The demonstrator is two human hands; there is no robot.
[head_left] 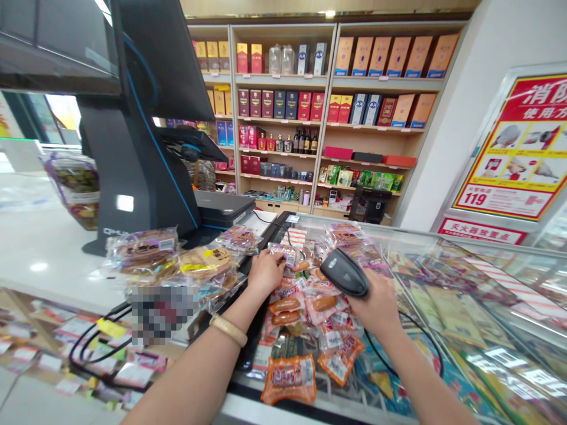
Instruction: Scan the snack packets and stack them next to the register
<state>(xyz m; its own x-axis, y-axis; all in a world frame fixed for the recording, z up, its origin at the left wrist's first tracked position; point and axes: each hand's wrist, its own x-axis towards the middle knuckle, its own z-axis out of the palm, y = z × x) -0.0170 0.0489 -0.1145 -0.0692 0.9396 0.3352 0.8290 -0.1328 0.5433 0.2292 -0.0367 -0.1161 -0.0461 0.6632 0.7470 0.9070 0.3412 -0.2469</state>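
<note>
In my right hand (376, 301) is a black handheld barcode scanner (344, 271), its head pointing up and left over the heap of packets. A cable (427, 336) runs in a loop near my right wrist. My left hand (266, 273), with a ribbed bracelet at the wrist, has its fingers curled onto a small clear snack packet (286, 252) with purple print. Below both hands lie several vacuum-packed sausages (286, 305) in clear and orange wrappers on the glass counter. Closest to me is an orange snack packet (289, 379).
A black checkout terminal (146, 147) rises at the left, with bagged flat snacks (144, 248) and a yellow-labelled packet (206, 262) before it. The glass display counter (447, 248) extends right over more packets. Shelves (283, 82) of boxes stand behind.
</note>
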